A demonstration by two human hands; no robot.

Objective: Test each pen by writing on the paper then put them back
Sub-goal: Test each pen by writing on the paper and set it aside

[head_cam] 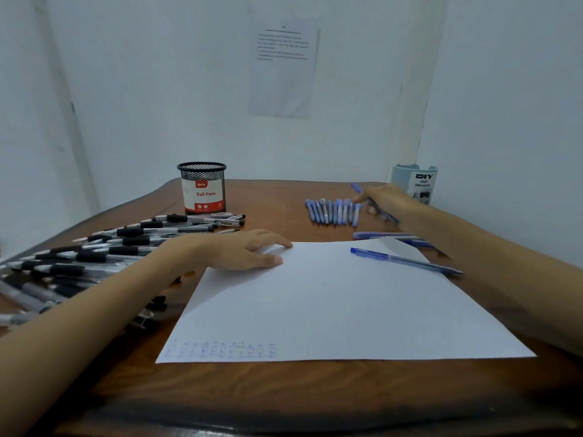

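Note:
A white sheet of paper (331,304) lies on the wooden table (284,389), with a row of blue scribbles (220,350) along its near left edge. My left hand (246,249) rests flat on the paper's far left corner. My right hand (383,200) grips a blue pen (358,188) at the far right, its forefinger touching a neat row of blue pens (332,211). One blue pen (403,260) lies across the paper's far right corner. A few more blue pens (388,237) lie just beyond it.
A large pile of black pens (104,247) covers the table's left side. A black mesh cup labelled Ball Pens (202,189) stands at the back. A pale blue desk organiser (416,181) stands at the back right corner. White walls enclose the table.

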